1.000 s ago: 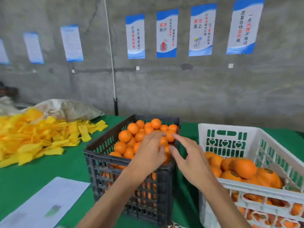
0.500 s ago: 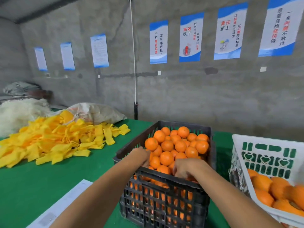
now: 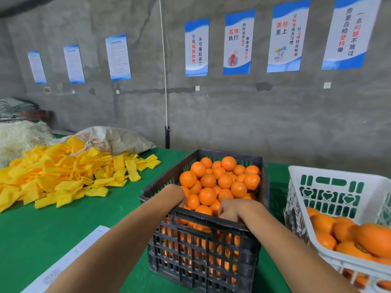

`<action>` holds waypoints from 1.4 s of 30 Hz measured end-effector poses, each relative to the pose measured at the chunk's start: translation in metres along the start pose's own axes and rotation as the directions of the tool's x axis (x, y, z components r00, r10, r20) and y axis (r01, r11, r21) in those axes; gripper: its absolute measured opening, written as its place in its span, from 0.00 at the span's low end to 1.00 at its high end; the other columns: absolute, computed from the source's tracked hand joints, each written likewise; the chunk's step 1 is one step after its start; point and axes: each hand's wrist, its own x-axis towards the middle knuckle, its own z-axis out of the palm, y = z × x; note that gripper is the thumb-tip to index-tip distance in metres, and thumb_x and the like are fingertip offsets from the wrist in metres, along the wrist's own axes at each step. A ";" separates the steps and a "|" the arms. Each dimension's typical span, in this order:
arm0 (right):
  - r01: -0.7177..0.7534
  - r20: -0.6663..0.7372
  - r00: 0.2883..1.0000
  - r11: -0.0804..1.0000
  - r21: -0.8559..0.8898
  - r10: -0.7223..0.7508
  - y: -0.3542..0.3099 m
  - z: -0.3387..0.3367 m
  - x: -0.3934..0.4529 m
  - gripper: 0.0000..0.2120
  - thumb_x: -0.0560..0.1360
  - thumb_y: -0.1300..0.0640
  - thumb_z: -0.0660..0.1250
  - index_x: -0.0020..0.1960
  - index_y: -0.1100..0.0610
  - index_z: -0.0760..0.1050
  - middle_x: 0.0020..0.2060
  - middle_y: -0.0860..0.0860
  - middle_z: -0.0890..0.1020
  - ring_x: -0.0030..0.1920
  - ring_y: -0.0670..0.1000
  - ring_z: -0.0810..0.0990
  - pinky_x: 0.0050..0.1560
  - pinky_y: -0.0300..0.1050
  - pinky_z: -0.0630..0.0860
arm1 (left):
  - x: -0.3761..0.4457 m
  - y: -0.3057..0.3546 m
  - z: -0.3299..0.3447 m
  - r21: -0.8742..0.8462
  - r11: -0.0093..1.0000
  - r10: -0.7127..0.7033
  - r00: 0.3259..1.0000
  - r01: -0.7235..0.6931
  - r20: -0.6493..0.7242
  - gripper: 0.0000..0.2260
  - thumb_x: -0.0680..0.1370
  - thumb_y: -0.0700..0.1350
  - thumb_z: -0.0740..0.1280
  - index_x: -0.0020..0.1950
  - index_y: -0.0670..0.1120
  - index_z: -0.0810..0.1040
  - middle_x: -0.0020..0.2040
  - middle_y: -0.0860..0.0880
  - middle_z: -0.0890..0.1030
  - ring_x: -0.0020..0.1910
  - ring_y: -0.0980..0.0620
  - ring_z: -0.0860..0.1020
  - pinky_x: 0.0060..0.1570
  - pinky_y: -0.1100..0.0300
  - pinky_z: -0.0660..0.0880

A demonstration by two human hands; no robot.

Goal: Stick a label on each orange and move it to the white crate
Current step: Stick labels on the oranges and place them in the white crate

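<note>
Head view shows, nearest, both forearms reaching over the near rim of the dark crate (image 3: 204,246): the left hand (image 3: 176,195) and right hand (image 3: 232,210) are down among the oranges (image 3: 213,185), fingers hidden, so I cannot tell whether either grips a fruit. To the right the white crate (image 3: 338,187) on the green counter (image 3: 42,225) already holds several oranges, so the job looks partly done, with the dark crate's heap left. Beyond lie yellow sleeves (image 3: 63,176) and wall posters (image 3: 238,42).
</note>
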 end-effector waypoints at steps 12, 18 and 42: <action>0.433 -0.694 0.719 0.809 0.398 -0.044 -0.005 -0.010 -0.055 0.21 0.82 0.42 0.63 0.72 0.49 0.73 0.67 0.49 0.79 0.67 0.50 0.77 0.67 0.51 0.74 | -0.069 0.008 0.008 -0.590 0.389 0.064 0.660 -0.707 -0.749 0.29 0.74 0.45 0.80 0.73 0.54 0.74 0.53 0.49 0.80 0.46 0.54 0.80 0.46 0.63 0.76; 0.730 -0.869 0.479 0.607 0.315 -0.124 0.006 0.037 -0.160 0.22 0.75 0.35 0.68 0.68 0.36 0.74 0.62 0.37 0.80 0.61 0.41 0.80 0.58 0.42 0.81 | -0.147 0.070 0.050 -0.220 0.375 -0.111 0.192 -0.901 -0.975 0.32 0.73 0.51 0.79 0.74 0.57 0.71 0.68 0.60 0.73 0.67 0.61 0.73 0.61 0.72 0.70; 0.195 -0.464 0.886 0.912 0.360 -0.007 0.057 0.348 -0.234 0.37 0.73 0.29 0.65 0.78 0.42 0.66 0.81 0.37 0.49 0.80 0.39 0.50 0.78 0.41 0.55 | -0.106 0.262 0.266 -0.584 0.234 0.043 0.608 -0.777 -0.793 0.32 0.79 0.50 0.75 0.74 0.61 0.58 0.72 0.55 0.65 0.62 0.56 0.72 0.59 0.60 0.73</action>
